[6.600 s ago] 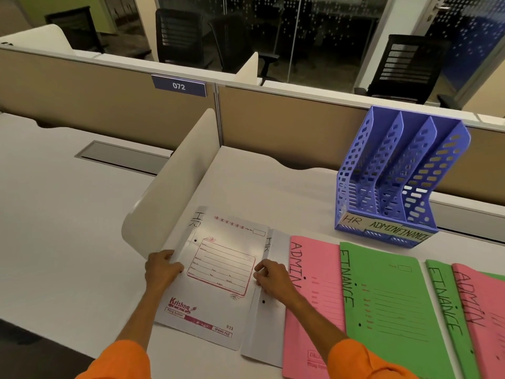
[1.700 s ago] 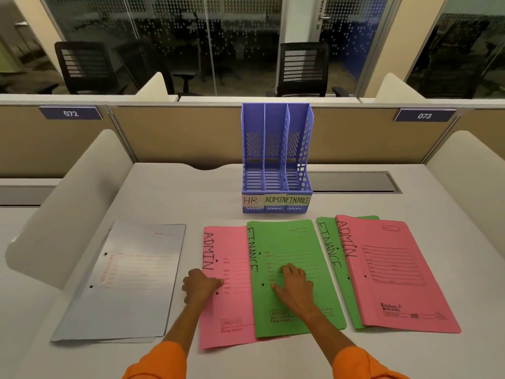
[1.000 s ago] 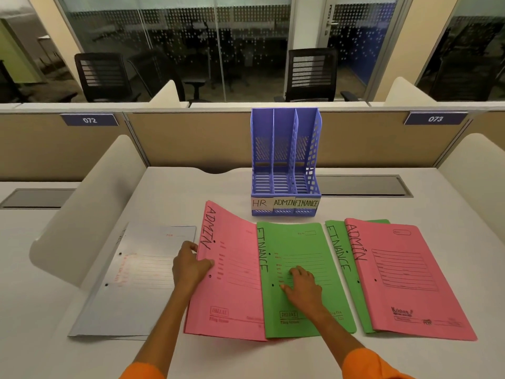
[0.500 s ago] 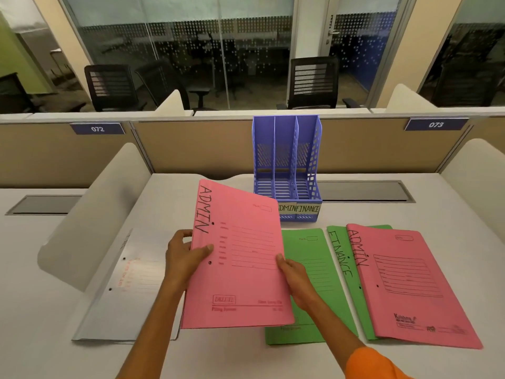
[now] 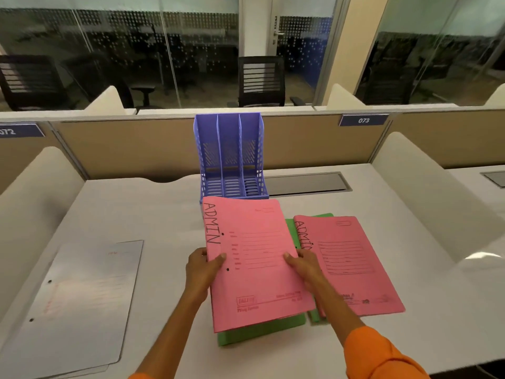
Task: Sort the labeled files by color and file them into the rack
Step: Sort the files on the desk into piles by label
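A pink file marked ADMIN (image 5: 259, 258) is lifted off the desk between both hands. My left hand (image 5: 200, 272) grips its left edge, thumb on top. My right hand (image 5: 304, 265) grips its right edge. It hovers over a green file (image 5: 259, 330), which lies flat and mostly hidden beneath it. To the right a second pink ADMIN file (image 5: 352, 263) lies on another green file (image 5: 314, 315). White files (image 5: 79, 302) are stacked at the left. The purple three-slot rack (image 5: 231, 157) stands empty behind the lifted file, its labels hidden.
Curved white side dividers (image 5: 30, 203) (image 5: 426, 192) bound the desk left and right. A beige partition (image 5: 136, 146) runs behind the rack. A grey cable hatch (image 5: 306, 183) lies flush in the desk right of the rack.
The pink ADMIN file, first peeled up by my left hand, has moved right and toward the rack, now covering the green file. My right hand shifted to its right edge.
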Available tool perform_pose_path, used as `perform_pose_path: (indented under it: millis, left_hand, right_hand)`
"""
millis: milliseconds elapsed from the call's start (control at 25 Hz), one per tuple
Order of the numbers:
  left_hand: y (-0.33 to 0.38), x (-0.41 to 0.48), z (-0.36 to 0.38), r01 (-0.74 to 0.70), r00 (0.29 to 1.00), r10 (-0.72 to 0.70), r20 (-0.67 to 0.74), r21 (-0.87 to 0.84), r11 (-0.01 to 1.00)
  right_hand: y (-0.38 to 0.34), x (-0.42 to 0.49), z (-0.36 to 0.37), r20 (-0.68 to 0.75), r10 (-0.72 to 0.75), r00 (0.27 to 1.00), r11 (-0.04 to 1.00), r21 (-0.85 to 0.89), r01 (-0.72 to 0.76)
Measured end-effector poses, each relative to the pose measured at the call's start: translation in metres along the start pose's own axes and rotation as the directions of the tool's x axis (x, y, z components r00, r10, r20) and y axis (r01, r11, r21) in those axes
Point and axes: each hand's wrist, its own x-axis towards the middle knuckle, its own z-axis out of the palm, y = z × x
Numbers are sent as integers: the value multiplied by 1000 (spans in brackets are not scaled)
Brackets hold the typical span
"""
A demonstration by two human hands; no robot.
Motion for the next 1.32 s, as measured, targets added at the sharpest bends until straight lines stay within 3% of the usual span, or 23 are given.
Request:
perform_pose_path:
  millis: [240,640,880,1320]
  left_hand:
    - [3,-4,107,26,987,-30,157,26,999]
    - [-2,-8,250,-41,972,-4,235,185,982]
    - [-11,-8,292,-17,976,-14,216,141,990]
    - [-17,6,310,3,991,-26,133,166,986]
  right_hand:
    - [0,19,-119,-105,3,994,998,-66,-10]
    - [35,43,-249,-294,50,955,998,-25,-61]
    - [47,66,-282,-329,75,941,993,-59,-100]
    - [49,97,-273,-301,116,947,966,-188,-178]
